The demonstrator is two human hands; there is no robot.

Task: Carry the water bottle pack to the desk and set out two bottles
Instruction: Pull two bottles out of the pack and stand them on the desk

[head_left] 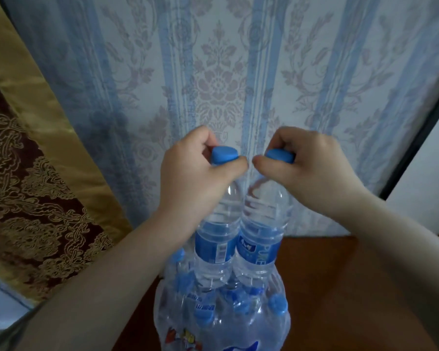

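Note:
Two clear water bottles with blue caps and blue labels hang side by side above the pack. My left hand (195, 171) is closed around the neck of the left bottle (214, 239), just under its cap. My right hand (307, 168) grips the neck of the right bottle (261, 239) the same way. Their bases are level with the top of the plastic-wrapped bottle pack (221, 312), which stands on the brown wooden desk (340, 287) and holds several more blue-capped bottles. Whether the bases still touch the pack is unclear.
Blue-striped floral wallpaper (218, 72) rises right behind the desk. A gold and dark red patterned curtain (31, 173) hangs at the left. A dark frame edge (421, 133) runs along the right side.

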